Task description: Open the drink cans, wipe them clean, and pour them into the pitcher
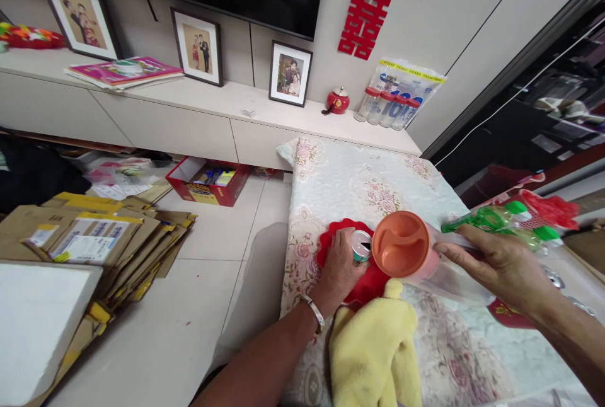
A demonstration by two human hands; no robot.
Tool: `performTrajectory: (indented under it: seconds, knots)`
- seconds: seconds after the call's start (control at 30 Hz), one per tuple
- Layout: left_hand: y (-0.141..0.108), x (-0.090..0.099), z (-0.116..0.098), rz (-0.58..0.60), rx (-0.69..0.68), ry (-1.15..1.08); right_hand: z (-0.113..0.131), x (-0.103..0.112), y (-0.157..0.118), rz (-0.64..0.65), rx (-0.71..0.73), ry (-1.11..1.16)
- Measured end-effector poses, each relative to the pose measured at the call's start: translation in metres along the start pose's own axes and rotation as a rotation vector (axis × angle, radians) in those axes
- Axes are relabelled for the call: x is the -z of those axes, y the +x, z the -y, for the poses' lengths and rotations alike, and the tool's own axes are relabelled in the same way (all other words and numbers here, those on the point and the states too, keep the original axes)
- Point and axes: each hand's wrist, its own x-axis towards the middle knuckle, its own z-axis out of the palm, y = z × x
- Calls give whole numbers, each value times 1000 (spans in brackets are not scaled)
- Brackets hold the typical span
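Honestly, left hand [338, 262] has fingers wrapped round the can [362, 244], probably easily dented; right hand's [503, 262] are clamped on the jug's [437, 273] handle, likely stiff, best hold.

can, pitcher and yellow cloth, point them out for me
Can [362, 244]: head view, on its top.
Pitcher [401, 244]: head view, on its orange lid.
Yellow cloth [373, 344]: head view, on its upper middle part.

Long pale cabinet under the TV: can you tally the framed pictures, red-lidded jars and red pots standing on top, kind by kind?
Framed pictures: 3
Red-lidded jars: 4
Small red pot: 1
Total: 8
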Motion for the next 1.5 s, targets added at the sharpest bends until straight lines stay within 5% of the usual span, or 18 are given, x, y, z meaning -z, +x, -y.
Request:
performTrajectory:
  seconds: [1.5]
  knots:
    - [-1,-4,3,-11,14,-12,6,8,9,64,9,-12]
